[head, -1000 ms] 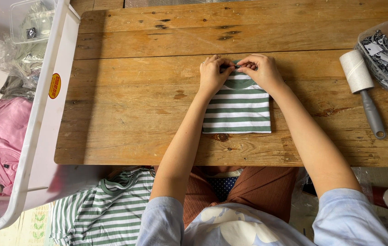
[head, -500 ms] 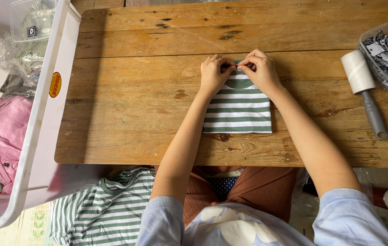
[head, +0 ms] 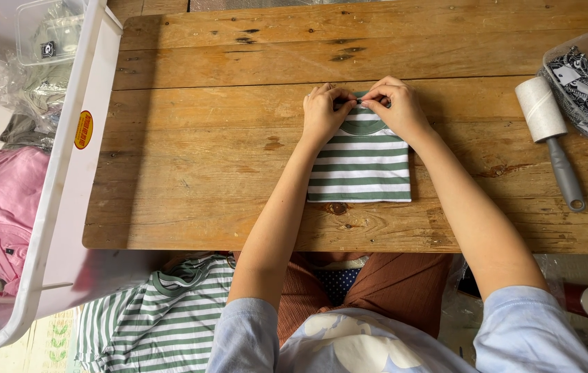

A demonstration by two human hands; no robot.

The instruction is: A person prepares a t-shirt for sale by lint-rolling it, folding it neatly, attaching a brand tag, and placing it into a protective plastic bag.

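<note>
A small green-and-white striped shirt [head: 361,166] lies folded into a neat rectangle in the middle of the wooden table [head: 204,152]. My left hand [head: 323,110] and my right hand [head: 394,107] meet at its collar on the far edge. The fingertips of both hands pinch the neckline, close together. What lies between the fingertips is too small to make out.
A lint roller [head: 549,135] with a grey handle lies at the right, beside a clear tub of black-and-white tags [head: 587,83]. A white bin [head: 66,179] holding pink clothes stands on the left. More striped shirts [head: 156,321] lie below the table edge by my lap.
Both hands stay at the collar, with only slight finger movement. The shirt has not shifted.
</note>
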